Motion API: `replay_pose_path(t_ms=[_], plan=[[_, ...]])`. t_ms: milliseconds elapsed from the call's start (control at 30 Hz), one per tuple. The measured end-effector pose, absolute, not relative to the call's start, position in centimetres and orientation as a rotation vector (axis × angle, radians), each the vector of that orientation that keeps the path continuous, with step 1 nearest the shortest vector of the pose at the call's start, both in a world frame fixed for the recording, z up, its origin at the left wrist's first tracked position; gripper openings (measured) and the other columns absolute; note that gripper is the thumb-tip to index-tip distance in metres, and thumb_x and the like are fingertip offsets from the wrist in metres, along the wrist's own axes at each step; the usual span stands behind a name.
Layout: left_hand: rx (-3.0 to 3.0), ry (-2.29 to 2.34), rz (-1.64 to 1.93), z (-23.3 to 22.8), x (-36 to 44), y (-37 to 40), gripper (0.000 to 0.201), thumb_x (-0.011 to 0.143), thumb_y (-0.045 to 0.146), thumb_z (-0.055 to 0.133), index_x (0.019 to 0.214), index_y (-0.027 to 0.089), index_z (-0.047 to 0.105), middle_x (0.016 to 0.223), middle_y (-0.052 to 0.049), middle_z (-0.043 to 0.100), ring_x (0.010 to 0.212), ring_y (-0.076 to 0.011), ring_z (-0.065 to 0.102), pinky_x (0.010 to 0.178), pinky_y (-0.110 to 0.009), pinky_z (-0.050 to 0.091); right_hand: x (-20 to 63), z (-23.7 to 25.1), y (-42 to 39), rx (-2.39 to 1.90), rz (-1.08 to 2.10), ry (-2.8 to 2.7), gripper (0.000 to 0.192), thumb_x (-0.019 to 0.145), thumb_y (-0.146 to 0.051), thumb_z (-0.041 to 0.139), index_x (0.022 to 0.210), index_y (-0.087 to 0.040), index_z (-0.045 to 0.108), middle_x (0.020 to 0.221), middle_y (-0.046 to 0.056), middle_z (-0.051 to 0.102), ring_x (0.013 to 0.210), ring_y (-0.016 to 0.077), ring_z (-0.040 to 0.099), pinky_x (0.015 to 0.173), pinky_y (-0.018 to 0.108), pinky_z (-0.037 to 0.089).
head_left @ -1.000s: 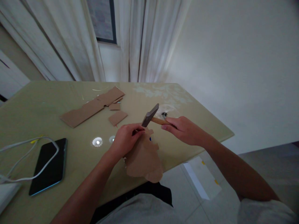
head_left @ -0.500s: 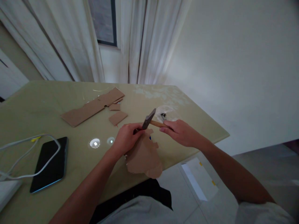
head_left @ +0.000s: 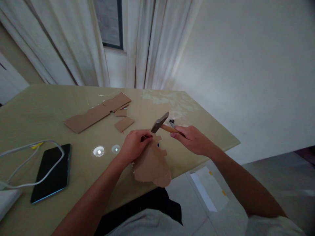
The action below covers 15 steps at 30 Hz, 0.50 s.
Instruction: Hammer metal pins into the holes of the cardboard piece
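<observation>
My right hand (head_left: 192, 139) is closed round the wooden handle of a hammer (head_left: 160, 122). The hammer's metal head hangs tilted just above and beside my left fingertips. On an irregularly cut piece of brown cardboard (head_left: 151, 167) at the table's near edge rests my left hand (head_left: 136, 144). Its thumb and forefinger are pinched together near the cardboard's upper end; whatever is between them is too small to make out. A small blue spot shows at the cardboard's right edge, under its notched tabs.
Behind my right hand lies a clear plastic bag (head_left: 178, 118) with small dark pieces. Cardboard scraps (head_left: 98, 113) lie farther back on the table (head_left: 83, 177). A black tablet (head_left: 52, 173) and a white cable (head_left: 48, 178) are at the left. The floor shows beyond the right edge.
The hammer head has lifted slightly up and to the right, away from my left fingertips. My left hand and the cardboard stay nearly where they were.
</observation>
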State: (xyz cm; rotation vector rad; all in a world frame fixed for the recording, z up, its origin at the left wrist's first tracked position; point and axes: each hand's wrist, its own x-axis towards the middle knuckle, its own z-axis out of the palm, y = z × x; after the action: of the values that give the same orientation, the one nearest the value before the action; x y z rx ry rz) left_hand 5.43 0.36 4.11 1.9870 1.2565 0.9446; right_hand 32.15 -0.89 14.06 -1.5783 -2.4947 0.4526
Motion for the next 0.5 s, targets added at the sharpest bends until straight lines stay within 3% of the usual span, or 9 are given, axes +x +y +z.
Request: replay_pose_path(t_ms=[333,433,500], plan=[[1.972,1.241,0.9,4.4,5.3,0.4,0.014,0.098,0.027,0.072,0.095,0.025,0.086,0.098,-0.005,0.087,0.091,-0.0258,0.078,0.084,-0.036,0.055,32.7,13.1,-1.0,-1.606,0.463,-2.542,0.049,0.116,-0.059,0.049,0.083,-0.023,0.053,0.07,-0.002,0.054,0.067,0.0172,0.054,0.068,0.032,0.026],[2.056,1.248,0.896,3.9,4.7,0.5,0.014,0.096,0.032,0.078,0.106,0.025,0.087,0.108,-0.008,0.085,0.101,-0.0287,0.077,0.094,-0.041,0.056,32.9,12.9,-0.9,-1.584,0.495,-2.451,0.051,0.116,-0.062,0.048,0.082,-0.024,0.05,0.068,-0.003,0.05,0.066,0.0168,0.054,0.068,0.032,0.027],[2.141,1.286,0.883,3.3,4.0,0.4,0.03,0.092,0.04,0.085,0.118,0.025,0.085,0.121,-0.011,0.083,0.115,-0.0332,0.073,0.107,-0.049,0.054,32.8,12.5,-0.9,-1.571,0.531,-2.436,0.051,0.116,-0.061,0.048,0.082,-0.024,0.05,0.067,-0.003,0.049,0.065,0.0165,0.054,0.068,0.031,0.028]])
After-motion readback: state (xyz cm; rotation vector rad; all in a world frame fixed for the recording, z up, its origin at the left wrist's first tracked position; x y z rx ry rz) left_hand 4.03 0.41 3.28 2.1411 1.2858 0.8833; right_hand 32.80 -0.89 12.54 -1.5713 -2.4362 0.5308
